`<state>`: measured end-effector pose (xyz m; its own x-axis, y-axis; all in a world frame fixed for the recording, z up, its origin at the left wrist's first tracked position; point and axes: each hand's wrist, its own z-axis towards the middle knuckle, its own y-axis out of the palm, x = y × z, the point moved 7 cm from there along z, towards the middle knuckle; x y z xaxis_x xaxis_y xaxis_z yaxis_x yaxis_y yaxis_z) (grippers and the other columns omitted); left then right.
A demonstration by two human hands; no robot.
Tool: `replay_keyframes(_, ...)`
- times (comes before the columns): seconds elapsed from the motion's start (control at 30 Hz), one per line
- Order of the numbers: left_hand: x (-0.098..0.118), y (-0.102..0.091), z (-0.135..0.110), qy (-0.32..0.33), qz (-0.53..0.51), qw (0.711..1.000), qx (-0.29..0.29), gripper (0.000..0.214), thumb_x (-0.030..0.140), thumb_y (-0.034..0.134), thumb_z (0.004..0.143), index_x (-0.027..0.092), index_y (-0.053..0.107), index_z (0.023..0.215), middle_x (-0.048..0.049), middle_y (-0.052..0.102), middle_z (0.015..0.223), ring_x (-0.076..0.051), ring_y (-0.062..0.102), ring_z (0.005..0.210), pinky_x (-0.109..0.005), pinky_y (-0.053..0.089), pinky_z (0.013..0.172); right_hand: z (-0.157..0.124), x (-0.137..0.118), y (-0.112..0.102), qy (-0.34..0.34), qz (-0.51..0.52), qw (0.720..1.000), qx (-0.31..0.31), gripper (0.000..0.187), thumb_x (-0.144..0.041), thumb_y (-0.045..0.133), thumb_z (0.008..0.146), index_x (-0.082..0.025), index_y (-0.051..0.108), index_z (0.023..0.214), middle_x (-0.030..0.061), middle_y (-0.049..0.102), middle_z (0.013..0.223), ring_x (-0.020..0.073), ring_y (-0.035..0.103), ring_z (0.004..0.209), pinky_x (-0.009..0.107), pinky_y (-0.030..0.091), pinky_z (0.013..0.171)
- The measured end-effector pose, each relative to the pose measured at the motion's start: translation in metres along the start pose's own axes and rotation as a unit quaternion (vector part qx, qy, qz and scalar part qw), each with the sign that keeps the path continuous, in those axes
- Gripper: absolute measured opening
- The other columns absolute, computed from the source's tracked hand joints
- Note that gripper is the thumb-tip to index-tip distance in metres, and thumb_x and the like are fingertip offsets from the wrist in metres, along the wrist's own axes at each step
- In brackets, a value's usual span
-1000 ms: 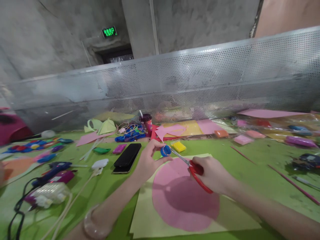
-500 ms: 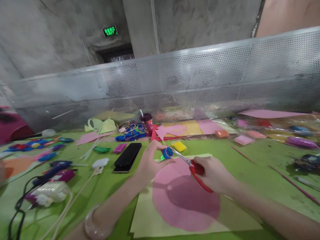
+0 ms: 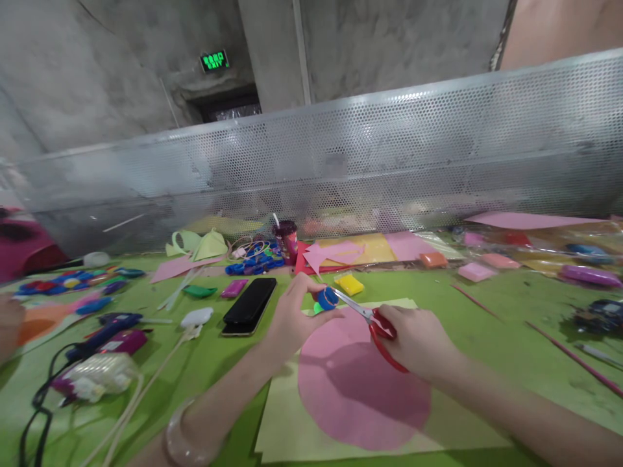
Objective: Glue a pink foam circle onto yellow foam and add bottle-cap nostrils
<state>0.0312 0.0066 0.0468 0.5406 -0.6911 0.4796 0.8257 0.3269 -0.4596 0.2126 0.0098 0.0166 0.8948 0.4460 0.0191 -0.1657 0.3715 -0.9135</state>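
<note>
My left hand (image 3: pixel 296 314) pinches a small round blue piece (image 3: pixel 328 298), perhaps a bottle cap, between thumb and fingers. A bright green bit (image 3: pixel 318 308) shows just beneath it. Red-handled scissors (image 3: pixel 357 305) are in my right hand (image 3: pixel 421 340), fingers closed round the handles. Their tips point left and meet the edge of the blue piece; whether they touch it I cannot tell. Under both hands a pink paper circle (image 3: pixel 363 402) lies on pale yellow paper sheets (image 3: pixel 287 425). A yellow packet (image 3: pixel 349 284) sits just behind the blades.
Left of my hand lies a black phone (image 3: pixel 249 303). Farther left are a glue gun (image 3: pixel 104 334), cables and a white plug (image 3: pixel 196 317). A lidded cup (image 3: pixel 287 240) stands at the back before the metal mesh screen (image 3: pixel 341 155). Another person's hand (image 3: pixel 8 324) shows at the left edge.
The scissors have turned slightly in my right hand, which has shifted a little. My left hand and the blue piece stay almost still. More of the other person's hand shows at the left.
</note>
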Motion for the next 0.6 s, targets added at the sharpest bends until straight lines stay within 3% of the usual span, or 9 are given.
replay_keyframes(0.3, 0.0015, -0.0008, 0.0007, -0.028, -0.018, 0.999, 0.002, 0.031, 0.038, 0.073, 0.067, 0.02, 0.052, 0.081, 0.0006, 0.055, 0.076, -0.015, 0.054, 0.073, -0.028, 0.044, 0.069, -0.0016, -0.0009, -0.0059, 0.021, -0.065, 0.998, -0.006, 0.027, -0.031, 0.037, 0.084, -0.019, 0.061, 0.08, 0.0062, 0.067, 0.065, 0.0154, 0.054, 0.048, 0.026, 0.01, 0.045)
replay_keyframes(0.47, 0.0024, -0.001, 0.0007, -0.051, -0.037, 0.998, 0.008, 0.033, 0.039, 0.075, 0.066, 0.019, 0.052, 0.08, 0.0007, 0.055, 0.076, -0.014, 0.054, 0.072, -0.027, 0.043, 0.068, -0.003, -0.0038, -0.0063, 0.01, -0.042, 0.999, -0.003, 0.022, -0.028, 0.038, 0.082, -0.019, 0.056, 0.073, 0.0058, 0.065, 0.062, 0.0164, 0.052, 0.047, 0.026, 0.012, 0.046)
replay_keyframes(0.6, 0.0001, -0.0016, 0.0009, -0.061, -0.055, 0.997, 0.01, 0.033, 0.039, 0.075, 0.065, 0.019, 0.052, 0.078, 0.0007, 0.055, 0.075, -0.014, 0.054, 0.071, -0.026, 0.044, 0.067, -0.0044, -0.0043, -0.0048, 0.02, 0.035, 0.999, -0.018, 0.017, -0.023, 0.041, 0.079, -0.021, 0.045, 0.062, 0.0034, 0.06, 0.056, 0.0138, 0.043, 0.045, 0.026, 0.016, 0.047)
